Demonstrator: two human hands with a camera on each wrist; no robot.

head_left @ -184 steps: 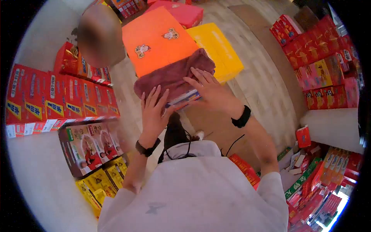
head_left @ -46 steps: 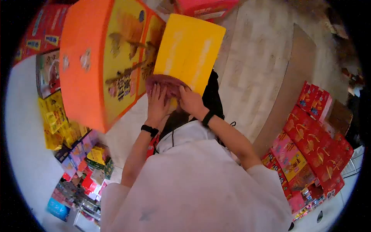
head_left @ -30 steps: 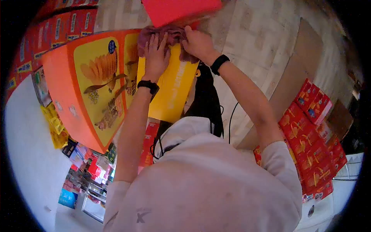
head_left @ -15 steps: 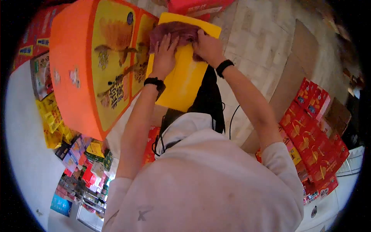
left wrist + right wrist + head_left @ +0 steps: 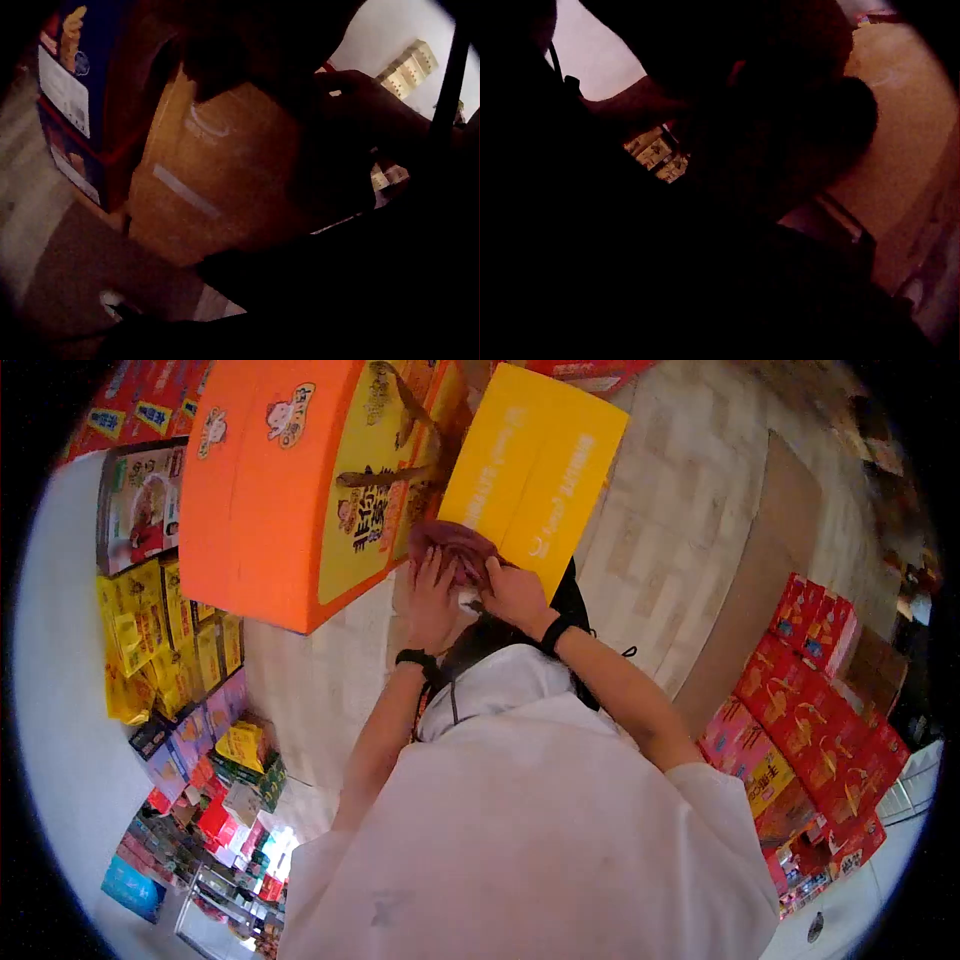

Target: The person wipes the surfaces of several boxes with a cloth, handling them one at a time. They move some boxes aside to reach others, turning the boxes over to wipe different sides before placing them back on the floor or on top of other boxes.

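Note:
In the head view a yellow box (image 5: 540,470) stands in front of the body, with a maroon cloth (image 5: 455,545) at its near left corner. The left hand (image 5: 432,605) lies on the cloth with its fingers stretched out. Beside it the right hand (image 5: 515,596) pinches the cloth's right part between thumb and curled fingers. Both wrist views are very dark: the left one shows the box's side (image 5: 217,172), the right one part of the same box (image 5: 907,105), and the hands are only dim shapes there.
A large orange box (image 5: 265,490) with ribbon handles stands left of the yellow one. Yellow packs (image 5: 140,630) line the left wall. Red boxes (image 5: 810,710) are stacked at the right, near a brown strip (image 5: 740,590) on the pale floor. A red box is partly visible at the top.
Earlier the cloth lay at the orange box's near edge, then on the yellow box's far part. Since half a second ago, both hands and the cloth have come back to the yellow box's near edge.

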